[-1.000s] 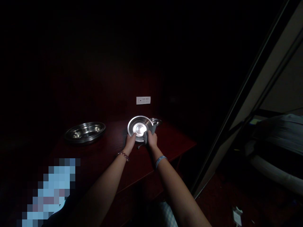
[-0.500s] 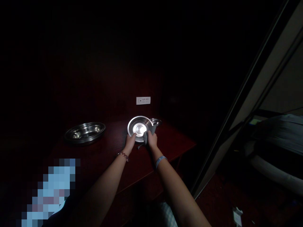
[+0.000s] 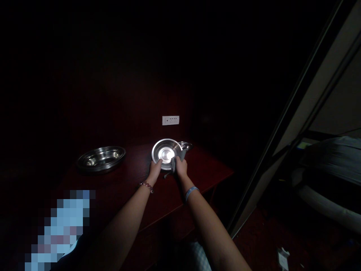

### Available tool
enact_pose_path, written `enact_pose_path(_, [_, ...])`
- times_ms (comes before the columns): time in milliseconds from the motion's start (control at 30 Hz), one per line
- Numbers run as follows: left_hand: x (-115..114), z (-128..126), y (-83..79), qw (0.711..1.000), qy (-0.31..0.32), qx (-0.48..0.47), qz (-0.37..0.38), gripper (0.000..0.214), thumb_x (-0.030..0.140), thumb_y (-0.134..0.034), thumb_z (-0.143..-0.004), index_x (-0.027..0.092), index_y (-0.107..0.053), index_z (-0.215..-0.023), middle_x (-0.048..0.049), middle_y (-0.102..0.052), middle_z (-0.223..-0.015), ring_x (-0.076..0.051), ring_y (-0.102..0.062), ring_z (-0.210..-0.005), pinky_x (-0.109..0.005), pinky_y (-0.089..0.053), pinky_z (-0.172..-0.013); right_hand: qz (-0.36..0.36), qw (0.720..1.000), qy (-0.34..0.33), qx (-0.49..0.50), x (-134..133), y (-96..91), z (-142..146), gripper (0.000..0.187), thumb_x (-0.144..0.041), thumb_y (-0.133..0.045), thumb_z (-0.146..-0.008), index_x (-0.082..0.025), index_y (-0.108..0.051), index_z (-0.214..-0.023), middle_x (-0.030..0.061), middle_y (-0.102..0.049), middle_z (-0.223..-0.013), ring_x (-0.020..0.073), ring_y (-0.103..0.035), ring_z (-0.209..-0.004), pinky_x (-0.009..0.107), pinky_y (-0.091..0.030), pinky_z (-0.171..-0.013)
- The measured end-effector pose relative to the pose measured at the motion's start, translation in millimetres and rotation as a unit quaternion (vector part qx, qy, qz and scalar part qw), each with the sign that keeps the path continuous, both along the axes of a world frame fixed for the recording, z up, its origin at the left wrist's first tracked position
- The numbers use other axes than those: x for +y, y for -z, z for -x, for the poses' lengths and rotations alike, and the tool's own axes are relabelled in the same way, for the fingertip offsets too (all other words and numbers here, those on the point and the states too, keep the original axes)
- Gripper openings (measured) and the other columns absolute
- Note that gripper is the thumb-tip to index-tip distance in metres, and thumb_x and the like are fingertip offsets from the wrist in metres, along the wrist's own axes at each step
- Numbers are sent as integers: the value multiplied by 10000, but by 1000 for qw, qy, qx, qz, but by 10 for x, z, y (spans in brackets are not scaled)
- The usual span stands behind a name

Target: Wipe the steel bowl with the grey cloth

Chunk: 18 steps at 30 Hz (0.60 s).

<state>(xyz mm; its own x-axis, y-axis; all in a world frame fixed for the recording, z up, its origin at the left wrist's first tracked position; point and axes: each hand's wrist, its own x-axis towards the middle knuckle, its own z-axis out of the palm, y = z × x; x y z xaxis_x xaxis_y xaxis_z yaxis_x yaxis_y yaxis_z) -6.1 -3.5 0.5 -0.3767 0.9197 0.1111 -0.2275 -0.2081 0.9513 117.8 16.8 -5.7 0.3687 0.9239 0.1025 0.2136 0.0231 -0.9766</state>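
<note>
A shiny steel plate (image 3: 166, 150) is tilted toward me above the dark red table (image 3: 208, 169). My left hand (image 3: 155, 169) grips its lower left rim, thumb on the face. My right hand (image 3: 181, 167) is closed on a grey cloth (image 3: 178, 158) pressed against the plate's lower right edge. A bead bracelet is on my left wrist, a blue band on my right.
A stack of steel plates (image 3: 100, 158) lies at the table's left. Another steel dish (image 3: 186, 145) peeks out behind the held plate. A white socket panel (image 3: 170, 120) is on the dark wall. A slanted frame (image 3: 296, 113) and bedding (image 3: 332, 165) are at right.
</note>
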Motion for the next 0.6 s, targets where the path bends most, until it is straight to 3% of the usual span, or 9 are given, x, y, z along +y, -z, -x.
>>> enact_pose_path(300, [5, 3, 3, 1000, -7, 7, 1, 201, 59, -637, -799, 151, -697, -967, -126, -782, -1070, -286, -709, -1173, -450, -516, -1104, -10, 1000, 3, 4, 19, 24, -4, 287, -323, -562, -896, -153, -792, -926, 95, -806, -917, 231, -750, -922, 247, -528, -792])
enact_pose_path(600, [-6, -1, -20, 1000, 0, 8, 14, 185, 64, -639, -799, 155, -695, -950, -99, -802, -1004, -276, -720, -1157, -434, -537, -1072, -8, 1000, 8, 15, 21, 20, 6, 280, -339, -564, -880, -164, -782, -874, 95, -798, -901, 237, -746, -912, 262, -526, -788])
